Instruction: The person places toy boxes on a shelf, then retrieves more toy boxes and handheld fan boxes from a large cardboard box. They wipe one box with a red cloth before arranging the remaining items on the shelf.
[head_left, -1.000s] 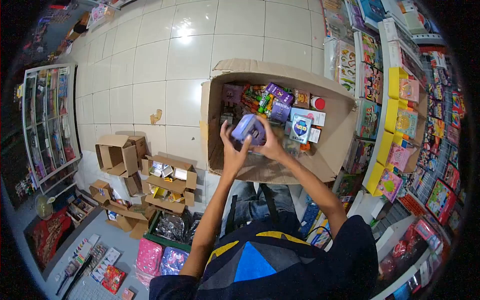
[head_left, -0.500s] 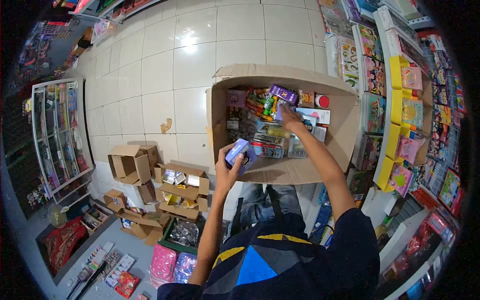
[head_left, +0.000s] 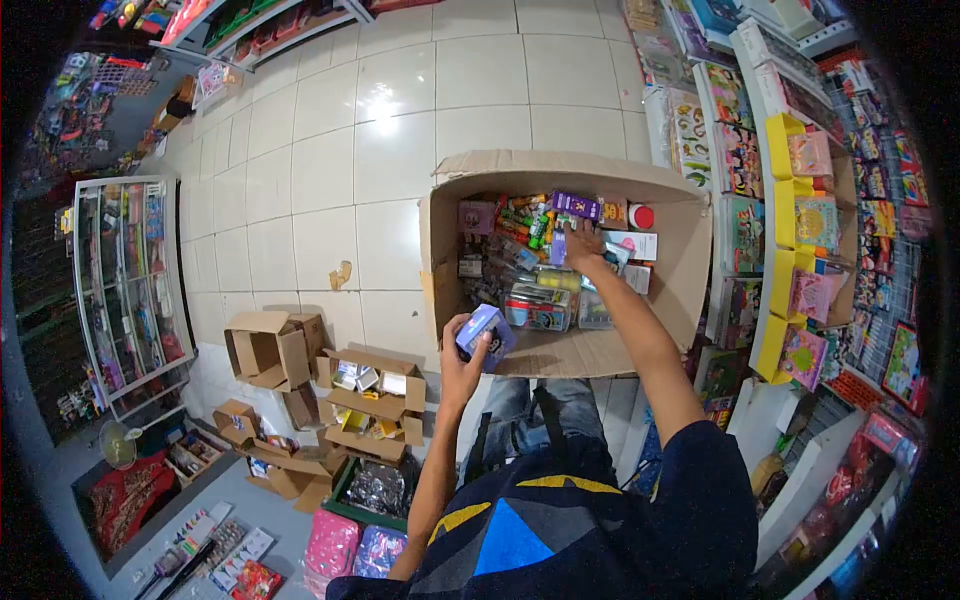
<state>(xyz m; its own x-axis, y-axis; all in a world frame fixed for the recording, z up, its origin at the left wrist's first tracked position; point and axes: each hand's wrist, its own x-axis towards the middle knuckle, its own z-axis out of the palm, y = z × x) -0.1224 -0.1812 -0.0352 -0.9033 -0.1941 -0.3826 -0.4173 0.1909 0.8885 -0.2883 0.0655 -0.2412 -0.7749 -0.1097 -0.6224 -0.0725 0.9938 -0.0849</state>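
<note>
My left hand (head_left: 464, 358) is closed around a small purple box (head_left: 487, 333) with a dark printed side, held at the near left edge of a large open cardboard carton (head_left: 640, 340). Inside that carton, my right hand (head_left: 585, 245) grips a lilac box (head_left: 559, 248) among the packed goods, its fingertips partly hidden. A darker purple box (head_left: 576, 205) lies just beyond those fingers. Around them are a red-lidded jar (head_left: 640, 216), a white package (head_left: 638, 245), clear plastic cases (head_left: 540, 306) and green and orange packets (head_left: 540, 230).
Smaller open cartons (head_left: 372, 396) stand on the left, near a green crate (head_left: 375, 488) and pink packs (head_left: 330, 545). Shelves with books and toys (head_left: 742, 230) line the right side. A glass display cabinet (head_left: 130, 290) stands far left on the tiled floor (head_left: 390, 150).
The view has shifted slightly, so the carton sits a little lower. My left hand still holds the purple box; my right hand stays at the lilac box inside the carton.
</note>
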